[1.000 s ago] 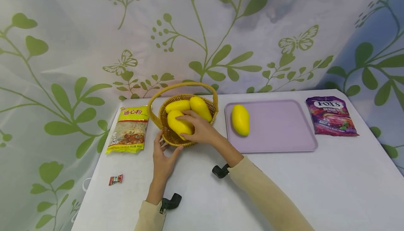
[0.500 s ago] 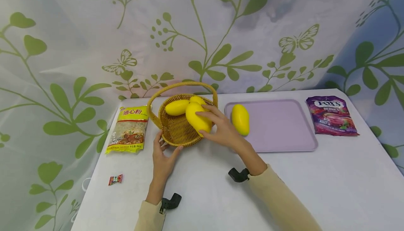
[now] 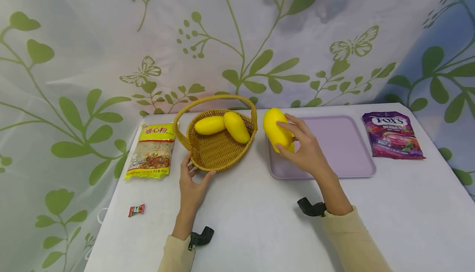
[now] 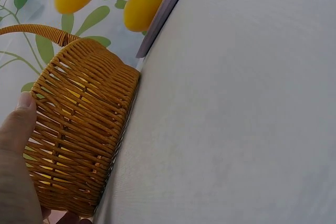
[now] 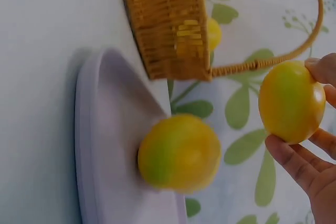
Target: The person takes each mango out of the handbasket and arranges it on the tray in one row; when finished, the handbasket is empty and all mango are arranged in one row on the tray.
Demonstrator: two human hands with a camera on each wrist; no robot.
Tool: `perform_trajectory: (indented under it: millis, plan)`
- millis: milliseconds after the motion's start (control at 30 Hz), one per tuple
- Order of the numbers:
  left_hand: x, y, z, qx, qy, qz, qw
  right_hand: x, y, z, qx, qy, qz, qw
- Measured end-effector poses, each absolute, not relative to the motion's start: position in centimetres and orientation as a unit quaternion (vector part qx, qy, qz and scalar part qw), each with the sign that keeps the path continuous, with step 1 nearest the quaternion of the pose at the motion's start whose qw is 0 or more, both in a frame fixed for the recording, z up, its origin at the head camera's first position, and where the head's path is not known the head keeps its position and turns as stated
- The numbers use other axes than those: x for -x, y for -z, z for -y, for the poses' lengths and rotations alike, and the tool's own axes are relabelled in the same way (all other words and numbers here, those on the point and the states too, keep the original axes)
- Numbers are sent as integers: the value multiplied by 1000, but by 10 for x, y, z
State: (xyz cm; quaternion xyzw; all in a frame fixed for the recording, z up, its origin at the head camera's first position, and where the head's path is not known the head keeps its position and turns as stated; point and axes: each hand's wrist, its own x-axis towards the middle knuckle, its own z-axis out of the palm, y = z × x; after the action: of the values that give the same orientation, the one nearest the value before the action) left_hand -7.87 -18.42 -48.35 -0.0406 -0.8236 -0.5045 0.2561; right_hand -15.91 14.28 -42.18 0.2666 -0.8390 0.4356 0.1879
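Observation:
My right hand (image 3: pixel 307 150) holds a yellow mango (image 3: pixel 275 126) between thumb and fingers, above the left end of a lilac tray (image 3: pixel 334 144). In the right wrist view, this mango is up off the tray, and another mango (image 5: pixel 178 153) lies on the tray. The held one mostly hides it in the head view. My left hand (image 3: pixel 191 191) grips the near left side of a wicker basket (image 3: pixel 217 152), its thumb at the rim in the left wrist view. Two mangoes, one lying left (image 3: pixel 210 125) and one right (image 3: pixel 236 127), rest toward the back of the basket.
A yellow bag of pasta (image 3: pixel 152 152) lies left of the basket. Nearer the front is a small red wrapped candy (image 3: pixel 136 210). Right of the tray lies a purple Fox's candy bag (image 3: pixel 393 135). The basket's arched handle (image 3: pixel 215 97) rises over its back.
My right hand has lifted one mango out of the basket and carried it right, over the tray. My left hand has stayed at the basket.

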Motion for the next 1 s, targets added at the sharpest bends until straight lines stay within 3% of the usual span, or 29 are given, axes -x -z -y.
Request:
perform_trajectory:
  millis: [500, 1000]
  plan:
    - [79, 484, 185, 39, 503, 825, 256, 176, 449, -201, -188, -438, 855, 204]
    - [80, 484, 185, 39, 507, 823, 252, 182, 472, -216, -152, -404, 891, 141]
